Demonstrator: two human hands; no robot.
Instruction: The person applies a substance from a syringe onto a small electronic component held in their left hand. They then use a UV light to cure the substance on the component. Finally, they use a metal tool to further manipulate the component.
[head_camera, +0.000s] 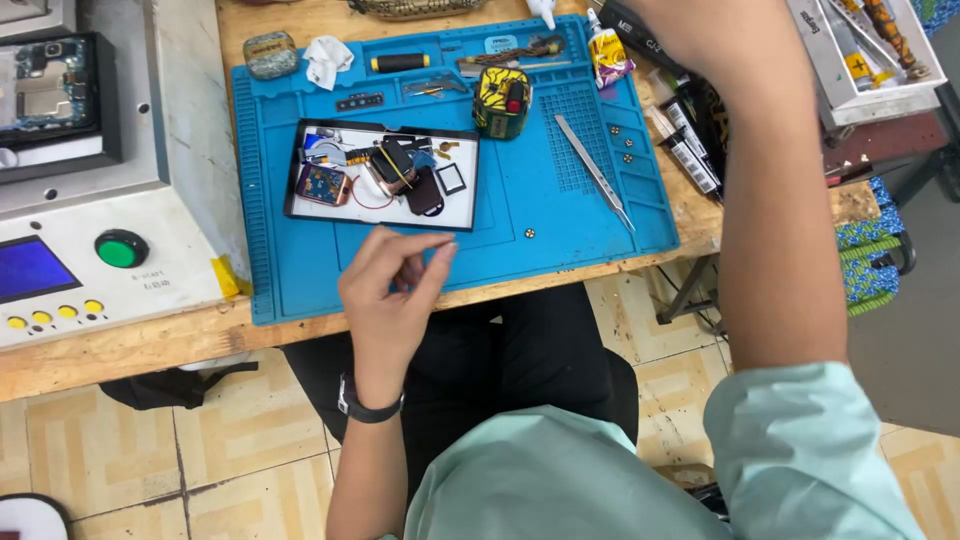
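Two hands: left hand (392, 285) being pinched, contents unclear; right hand (690, 30) being extended, grip unseen; tweezers (594, 171) risk being knocked off mat (560, 215).

Bare blue mat (560, 215) lies between the parts tray (300, 170) and tweezers (597, 172); clutter crowds the mat's far edge.

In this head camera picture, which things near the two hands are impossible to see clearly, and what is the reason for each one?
- Right hand: cut off by the top edge, so its fingers and any held thing are hidden.
- Left hand: fingertips pinched together over the blue mat; anything between them is too small to tell.
- Small parts in the tray: piled and overlapping, too small to identify singly.
- Boxes at the mat's right side: partly covered by the right forearm.
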